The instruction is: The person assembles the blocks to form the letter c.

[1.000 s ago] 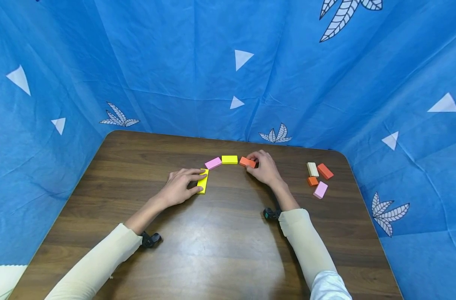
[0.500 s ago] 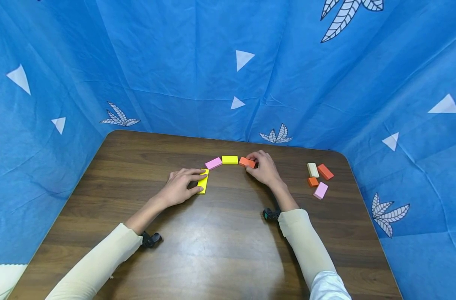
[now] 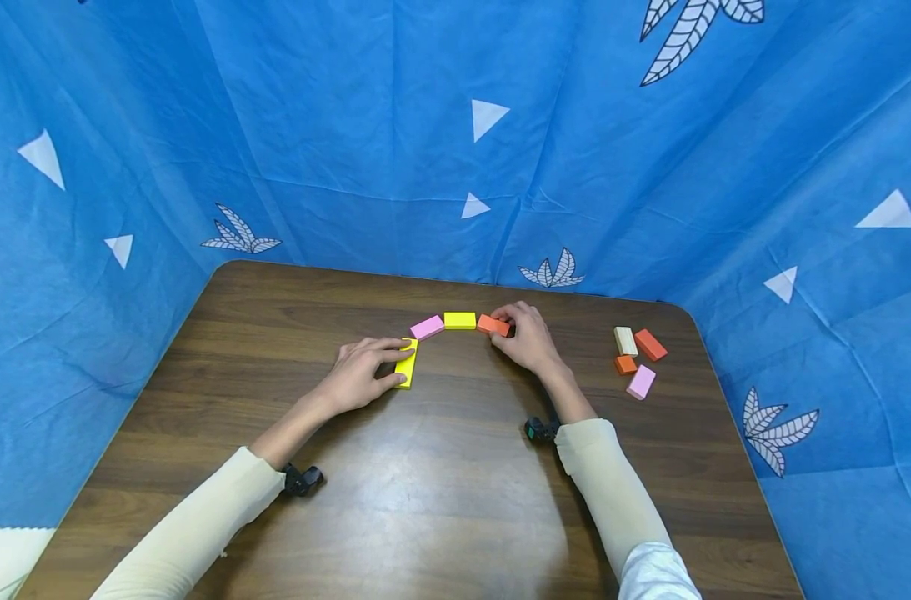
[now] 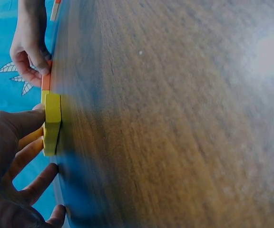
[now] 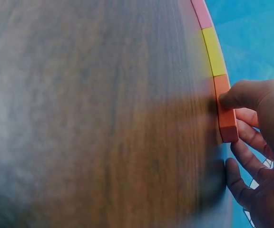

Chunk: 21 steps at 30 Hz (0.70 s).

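My left hand rests its thumb and fingertips on top of a long yellow block that lies flat on the table. My right hand pinches an orange block between thumb and fingers, the thumb on the near side. A pink block and a second yellow block lie between the two hands. Together these blocks make a curved row. In the right wrist view the orange block stands end to end with the yellow block.
To the right lies a small group: a cream block, a red-orange block, a short orange block and a pink block. A blue patterned curtain hangs behind and beside the brown wooden table.
The orange block in my right hand has slid slightly left, and its gap to the yellow block has narrowed. My left hand stays on the long yellow block.
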Each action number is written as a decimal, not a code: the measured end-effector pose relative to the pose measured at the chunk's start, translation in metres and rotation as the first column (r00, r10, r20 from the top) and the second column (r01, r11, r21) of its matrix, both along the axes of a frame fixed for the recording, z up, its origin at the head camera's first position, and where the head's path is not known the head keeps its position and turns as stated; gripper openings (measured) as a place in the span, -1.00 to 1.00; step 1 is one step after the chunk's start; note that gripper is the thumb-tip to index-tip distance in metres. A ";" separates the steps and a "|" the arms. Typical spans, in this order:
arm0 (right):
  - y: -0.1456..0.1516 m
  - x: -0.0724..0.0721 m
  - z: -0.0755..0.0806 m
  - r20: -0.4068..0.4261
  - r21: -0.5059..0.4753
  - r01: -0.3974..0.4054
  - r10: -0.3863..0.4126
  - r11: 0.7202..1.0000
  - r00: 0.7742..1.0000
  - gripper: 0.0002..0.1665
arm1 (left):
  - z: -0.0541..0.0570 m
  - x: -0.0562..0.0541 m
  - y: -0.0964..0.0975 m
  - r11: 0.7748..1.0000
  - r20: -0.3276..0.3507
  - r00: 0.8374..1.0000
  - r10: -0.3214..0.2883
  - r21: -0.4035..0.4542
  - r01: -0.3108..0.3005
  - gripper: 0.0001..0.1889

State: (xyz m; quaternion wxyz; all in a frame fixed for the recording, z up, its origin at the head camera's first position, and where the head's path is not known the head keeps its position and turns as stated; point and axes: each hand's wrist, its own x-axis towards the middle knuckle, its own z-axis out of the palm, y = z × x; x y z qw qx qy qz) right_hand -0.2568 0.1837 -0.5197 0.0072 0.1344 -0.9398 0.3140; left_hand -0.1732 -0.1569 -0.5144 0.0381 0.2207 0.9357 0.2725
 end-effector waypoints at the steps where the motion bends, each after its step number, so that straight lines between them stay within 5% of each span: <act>1: 0.000 0.000 0.000 0.000 0.001 0.000 0.000 1.000 1.000 -0.60 | 0.000 0.000 0.000 1.000 0.001 1.000 0.000 -0.001 0.000 -0.45; 12: 0.012 0.006 0.001 -0.004 -0.056 -0.013 0.013 0.998 1.000 -0.47 | 0.001 0.001 0.000 1.000 0.009 1.000 0.001 -0.005 -0.001 -0.45; 21: 0.077 0.022 0.010 -0.038 -0.035 0.048 -0.050 0.998 0.998 -0.45 | 0.001 0.000 0.001 1.000 0.005 1.000 0.001 -0.014 -0.001 -0.44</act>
